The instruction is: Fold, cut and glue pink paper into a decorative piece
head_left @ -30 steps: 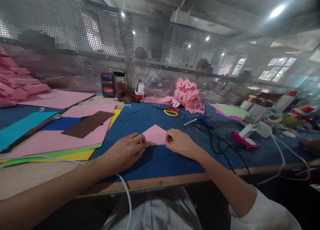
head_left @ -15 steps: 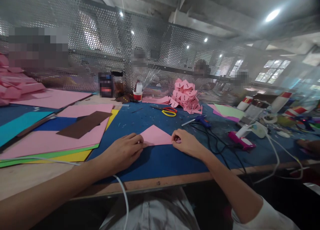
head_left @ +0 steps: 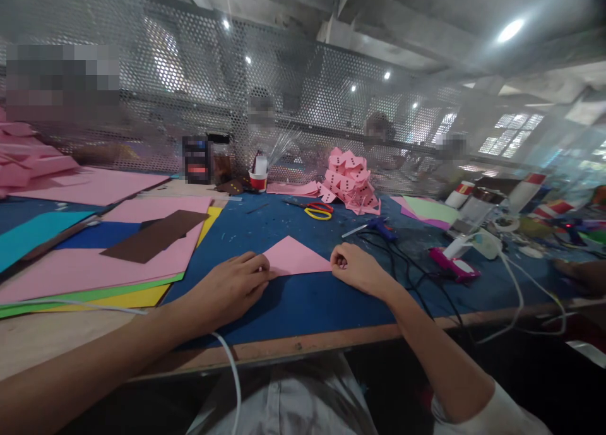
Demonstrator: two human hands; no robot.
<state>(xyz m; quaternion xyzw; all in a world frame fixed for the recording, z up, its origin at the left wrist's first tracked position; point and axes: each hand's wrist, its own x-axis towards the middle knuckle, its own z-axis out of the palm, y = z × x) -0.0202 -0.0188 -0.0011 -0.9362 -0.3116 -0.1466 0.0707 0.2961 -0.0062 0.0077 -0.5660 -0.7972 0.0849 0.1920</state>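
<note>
Right grip [head_left: 356, 269], clenched, slid outward along paper [head_left: 296, 259] at its left, likely flattening it; my left grip [head_left: 240, 283]: hold unclear.

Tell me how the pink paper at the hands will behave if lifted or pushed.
The pink paper looks thin, so probably light. Its straight edges suggest mild stiffness. It might slide if pushed, lying flat on the tabletop between left hand and right hand.

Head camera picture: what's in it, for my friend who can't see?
A person's bare left hand and bare right hand touch opposite corners of a pink paper-like triangle on a blue tabletop. Beyond it lie red-and-yellow-handled scissors.
</note>
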